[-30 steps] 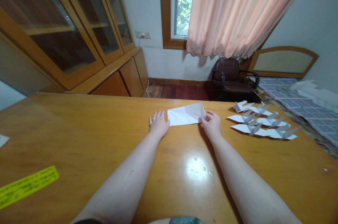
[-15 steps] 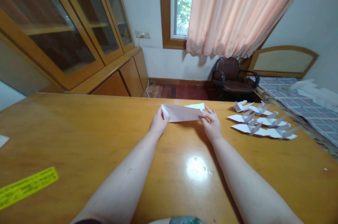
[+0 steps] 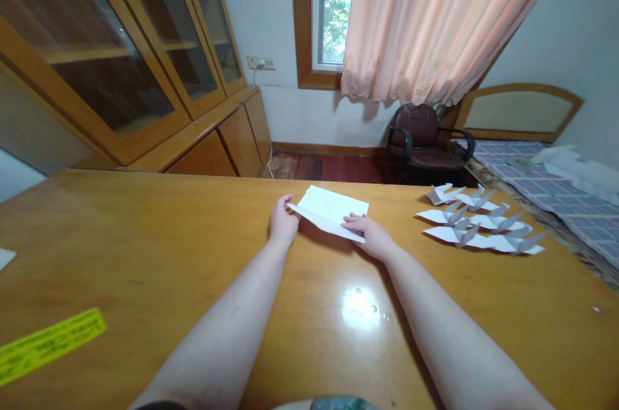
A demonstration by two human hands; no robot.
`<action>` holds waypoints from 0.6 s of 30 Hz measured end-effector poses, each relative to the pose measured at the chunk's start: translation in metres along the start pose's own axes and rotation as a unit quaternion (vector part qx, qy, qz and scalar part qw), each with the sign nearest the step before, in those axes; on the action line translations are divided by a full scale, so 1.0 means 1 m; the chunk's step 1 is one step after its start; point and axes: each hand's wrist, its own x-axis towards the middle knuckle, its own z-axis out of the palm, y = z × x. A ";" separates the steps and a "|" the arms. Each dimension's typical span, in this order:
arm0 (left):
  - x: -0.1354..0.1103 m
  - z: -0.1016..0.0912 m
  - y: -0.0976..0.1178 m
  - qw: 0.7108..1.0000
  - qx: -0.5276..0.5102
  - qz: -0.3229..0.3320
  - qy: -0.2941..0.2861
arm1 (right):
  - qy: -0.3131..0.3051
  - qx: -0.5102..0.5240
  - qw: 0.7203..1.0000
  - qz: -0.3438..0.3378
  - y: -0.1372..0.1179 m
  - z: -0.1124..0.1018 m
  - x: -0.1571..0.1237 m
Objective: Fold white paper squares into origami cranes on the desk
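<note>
A folded sheet of white paper (image 3: 331,207) is tilted above the far part of the wooden table (image 3: 169,255), its near edge creased up. My left hand (image 3: 284,222) grips the paper's left corner, the thumb hidden behind or under it. On the right side, my right hand (image 3: 370,233) holds the near right edge, fingers lying over the top face and the thumb out of sight beneath. Several folded white paper cranes (image 3: 483,220) stand in rows to the right of my right hand.
A yellow printed strip (image 3: 53,342) lies at the table's left front. A white paper corner (image 3: 6,258) shows at the left edge. Past the table are a glass-door cabinet (image 3: 159,42), a brown office chair (image 3: 425,136) and a bed (image 3: 561,178).
The paper has turned and tipped so its bright inner face now shows upward. My right hand has moved left and nearer to me; my left hand has shifted slightly left.
</note>
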 end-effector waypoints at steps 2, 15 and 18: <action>-0.001 -0.004 0.003 0.999 0.047 0.001 0.024 | -0.013 -0.040 0.998 0.037 -0.001 0.000 0.001; -0.026 -0.007 0.030 0.903 0.251 0.232 -0.261 | 0.085 -0.117 0.987 0.071 -0.002 0.003 0.003; -0.026 -0.009 0.030 0.889 0.219 0.246 -0.318 | 0.105 -0.107 0.986 0.069 -0.002 0.001 0.003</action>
